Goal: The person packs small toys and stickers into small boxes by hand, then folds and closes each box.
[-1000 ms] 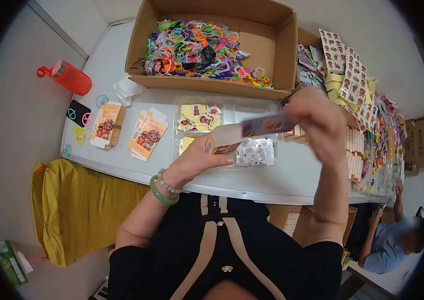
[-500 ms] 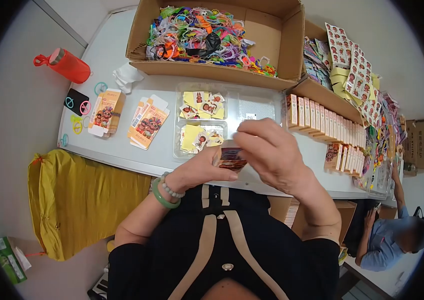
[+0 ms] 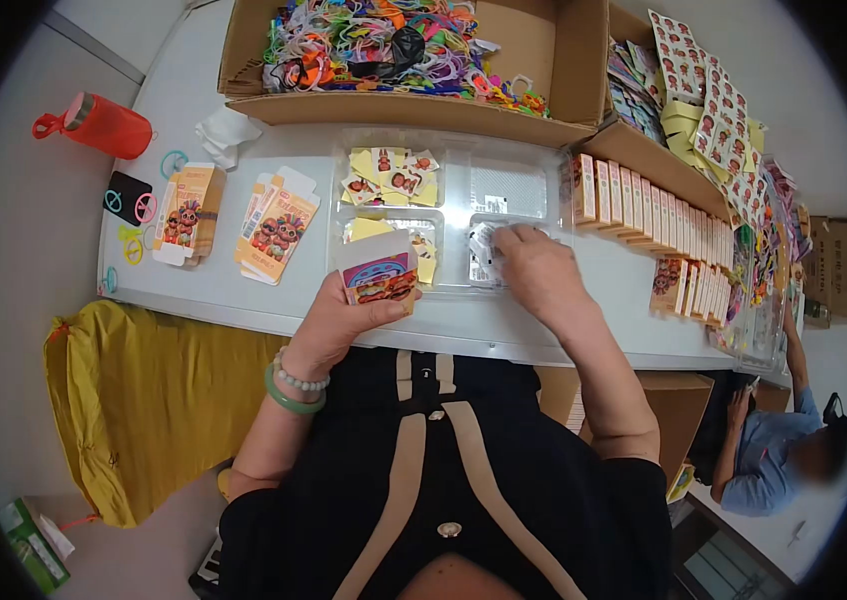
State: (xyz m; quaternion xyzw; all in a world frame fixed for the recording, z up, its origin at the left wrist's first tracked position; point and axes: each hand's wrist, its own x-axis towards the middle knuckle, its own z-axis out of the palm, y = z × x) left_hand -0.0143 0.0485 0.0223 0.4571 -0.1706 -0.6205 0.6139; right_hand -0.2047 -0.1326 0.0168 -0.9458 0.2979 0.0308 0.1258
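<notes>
My left hand [image 3: 344, 320] holds a small open carton [image 3: 381, 275] upright, with a purple and blue printed piece showing inside its top. My right hand [image 3: 541, 270] reaches into the lower right compartment of a clear plastic tray [image 3: 456, 190], its fingers bent over small white packets [image 3: 484, 250]. Whether the fingertips grip a packet is hidden. Stickers on yellow backing [image 3: 389, 178] lie in the tray's left compartments, the lower ones partly behind the carton.
Flat cartons [image 3: 279, 235] and a banded carton stack [image 3: 194, 220] lie left, near a red bottle [image 3: 109, 125]. Behind the tray stands a cardboard box [image 3: 344, 107] of colourful bands. Filled cartons [image 3: 634, 205] line the right. A person [image 3: 784, 460] sits at far right.
The purple printed piece has gone from my right hand into the carton. My right hand has moved to the packets in the tray. My left hand has shifted left with the carton.
</notes>
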